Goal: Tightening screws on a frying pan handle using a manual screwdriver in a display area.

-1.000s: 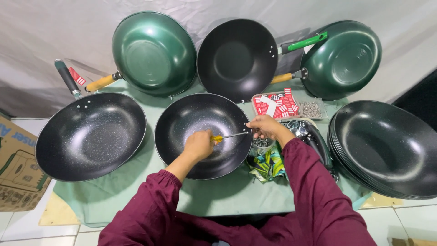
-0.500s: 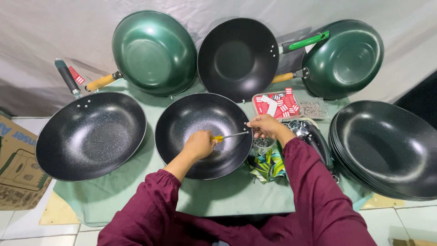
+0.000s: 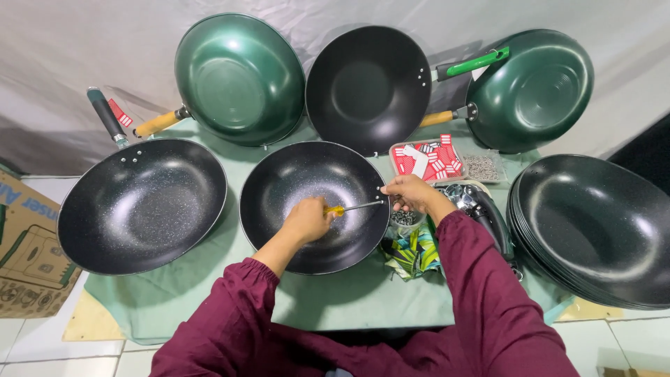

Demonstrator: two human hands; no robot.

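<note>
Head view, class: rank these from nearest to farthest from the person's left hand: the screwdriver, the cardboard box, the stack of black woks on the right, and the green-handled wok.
1. Screwdriver: held in the left hand, over the centre wok.
2. Green-handled wok: propped at the back right.
3. Cardboard box at the far left and stack of black woks at the far right: too close to call.

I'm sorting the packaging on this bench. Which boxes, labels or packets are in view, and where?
Cardboard box: far left on the floor, brown with green print.
Tray of labels: behind the right hand, clear, holding red-and-white tags.
Red tag: beside the left pan's black handle.
Printed packet: under the right forearm, green-yellow.
</note>
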